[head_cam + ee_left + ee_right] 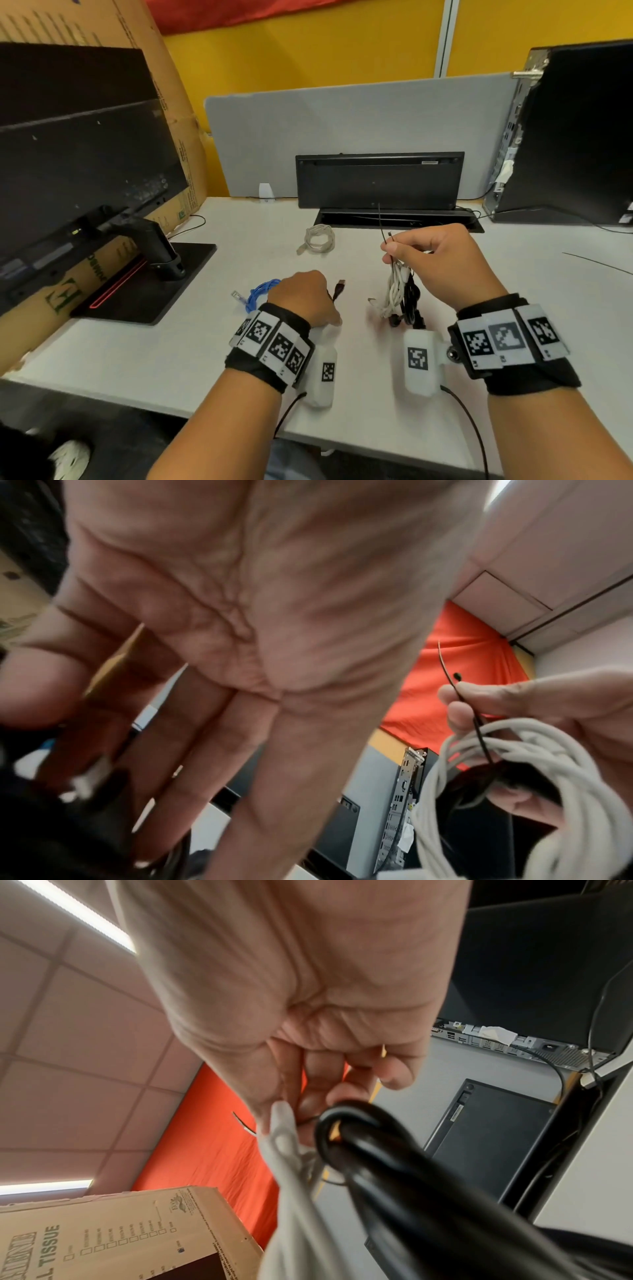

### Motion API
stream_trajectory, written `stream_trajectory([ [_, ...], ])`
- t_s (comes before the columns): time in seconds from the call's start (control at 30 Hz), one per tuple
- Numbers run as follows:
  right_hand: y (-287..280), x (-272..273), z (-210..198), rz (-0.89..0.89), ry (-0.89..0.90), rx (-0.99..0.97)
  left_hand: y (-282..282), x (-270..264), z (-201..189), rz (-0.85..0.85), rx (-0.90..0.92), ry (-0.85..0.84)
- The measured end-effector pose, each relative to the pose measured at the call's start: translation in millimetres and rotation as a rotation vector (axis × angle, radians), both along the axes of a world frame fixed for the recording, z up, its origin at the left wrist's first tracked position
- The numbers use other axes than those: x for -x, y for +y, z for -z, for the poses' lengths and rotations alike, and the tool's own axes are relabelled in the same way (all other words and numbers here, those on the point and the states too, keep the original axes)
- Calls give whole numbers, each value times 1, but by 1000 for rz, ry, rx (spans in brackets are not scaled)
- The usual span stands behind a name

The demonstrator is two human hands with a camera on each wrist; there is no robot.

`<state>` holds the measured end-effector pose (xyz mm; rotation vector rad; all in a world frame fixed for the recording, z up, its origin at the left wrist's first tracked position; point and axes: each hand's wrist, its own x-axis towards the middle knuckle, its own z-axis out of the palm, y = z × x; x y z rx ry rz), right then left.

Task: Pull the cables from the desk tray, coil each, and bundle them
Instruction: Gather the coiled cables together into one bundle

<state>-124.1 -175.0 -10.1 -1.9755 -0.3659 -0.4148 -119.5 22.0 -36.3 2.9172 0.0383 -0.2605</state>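
Note:
My right hand (407, 247) pinches a thin black zip tie (381, 222) between thumb and forefinger. A bundle of white and black coiled cables (400, 296) hangs from that tie above the desk. In the left wrist view the white coil (534, 753) loops round the right hand's fingers. In the right wrist view a thick black cable (394, 1164) hangs under the curled fingers. My left hand (303, 296) lies low on the desk, fingers stretched down onto a black USB cable (340, 287). A blue coiled cable (259, 294) lies just left of it.
A grey coiled cable (317, 238) lies in front of the desk tray slot (445, 217), whose black lid (378, 180) stands open. A monitor (78, 150) on its base (191, 260) and a cardboard box fill the left. A PC tower (575, 137) stands at the right.

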Motion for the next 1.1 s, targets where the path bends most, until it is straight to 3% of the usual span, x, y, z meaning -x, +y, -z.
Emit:
stream_trajectory([
  [0.23, 1, 1, 0, -3, 6, -4, 0, -2, -3, 30, -68, 68],
  [0.4, 1, 2, -1, 3, 15, -4, 3, 0, -3, -29, 1, -114],
  [0.5, -1, 2, -2, 7, 20, 8, 5, 0, -6, -59, 260, -288],
  [0.63, -3, 4, -4, 24, 45, -2, -4, 1, -17, -145, 943, -468],
  [0.77, -5, 7, -6, 25, 74, 9, -16, 8, -31, -146, 1450, -364],
  [0.87, -6, 9, -9, 43, 63, 85, -22, 13, -36, -95, 1524, -346],
  [1.1, -10, 15, -15, 21, 73, 253, -40, 23, -42, 93, 1402, -384],
])
